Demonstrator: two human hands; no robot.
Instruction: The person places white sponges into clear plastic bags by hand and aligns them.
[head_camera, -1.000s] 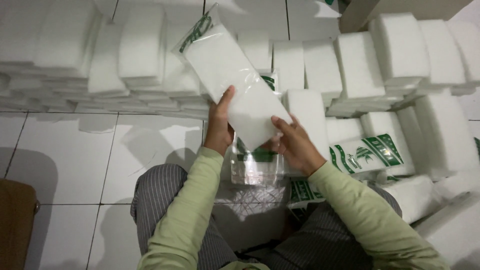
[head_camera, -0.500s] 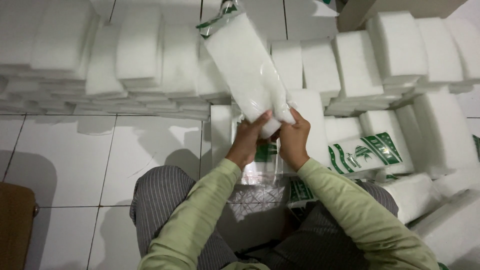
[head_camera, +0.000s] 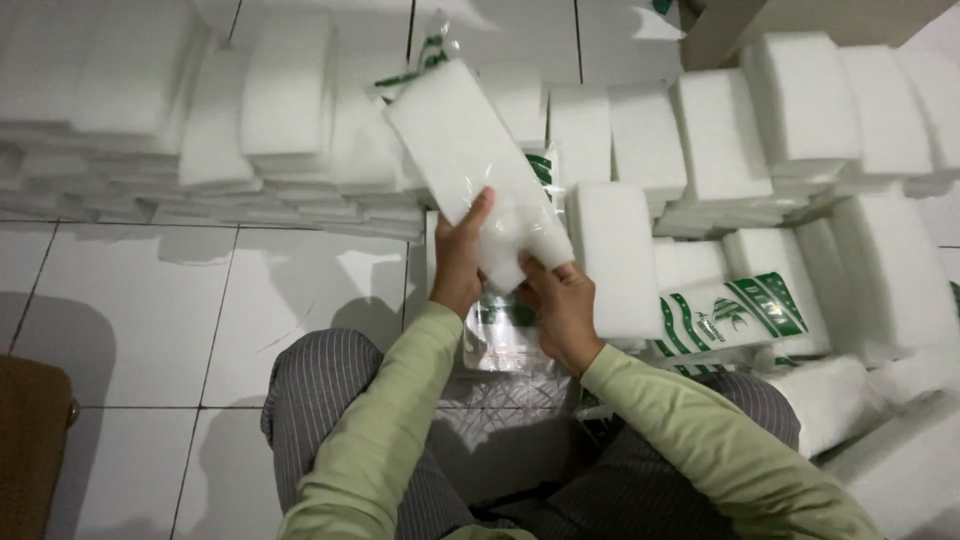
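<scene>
A white rectangular pad sleeved in a clear plastic bag (head_camera: 470, 165) is being held up above the tiled floor, tilting so that its long axis is running from lower right to upper left. The bag's open end, printed with green marks, is projecting loose and crumpled past the pad's upper end. The left hand (head_camera: 462, 262) is gripping the lower left edge while the right hand (head_camera: 560, 305) is supporting the bottom end from beneath.

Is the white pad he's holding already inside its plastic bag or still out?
Inside. The pad is wrapped in a clear bag, whose loose printed end sticks out past its far end. Both hands, left and right, grip its near end.
</scene>
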